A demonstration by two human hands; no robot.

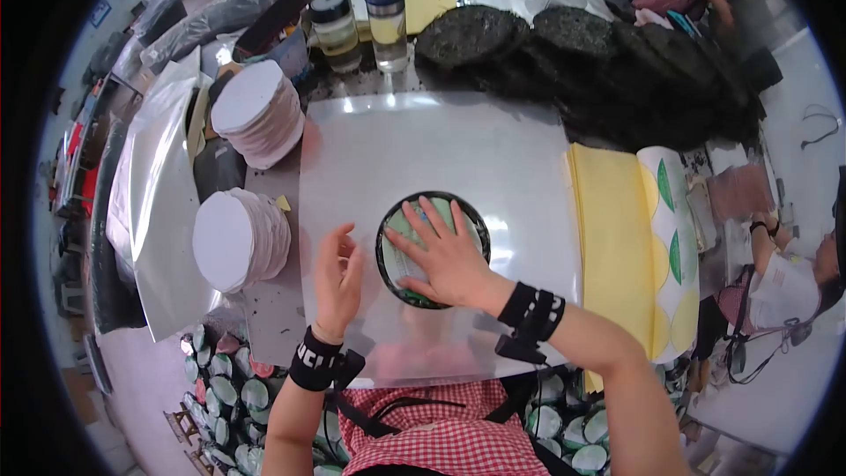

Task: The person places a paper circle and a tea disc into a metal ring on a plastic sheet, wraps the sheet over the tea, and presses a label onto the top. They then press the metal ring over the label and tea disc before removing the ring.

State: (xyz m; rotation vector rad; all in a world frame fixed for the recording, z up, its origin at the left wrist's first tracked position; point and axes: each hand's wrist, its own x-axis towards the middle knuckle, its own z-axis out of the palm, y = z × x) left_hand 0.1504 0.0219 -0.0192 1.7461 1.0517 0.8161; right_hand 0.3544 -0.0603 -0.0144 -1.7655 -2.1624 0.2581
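A round dark disc [382, 257] lies on the shiny clear sheet [520, 167] in front of me, with a pale green round label [398, 251] on top. My right hand [445, 251] rests flat on the label with its fingers spread and covers much of it. To the left of the disc, my left hand [338, 278] hovers over the sheet with loosely bent fingers and nothing in it. Both wrists wear black bands. Two stacks of white round papers, an upper stack [251, 106] and a lower stack [233, 238], stand left of the sheet.
Dark round discs [476, 35] lie heaped at the back right. Two lidded drinking containers, a jar [335, 31] and a tumbler [388, 31], stand behind the sheet. Yellow sheets [614, 247] and green-leaf printed paper [674, 256] lie right. Round packages [225, 397] fill the lower left. Other people sit at right.
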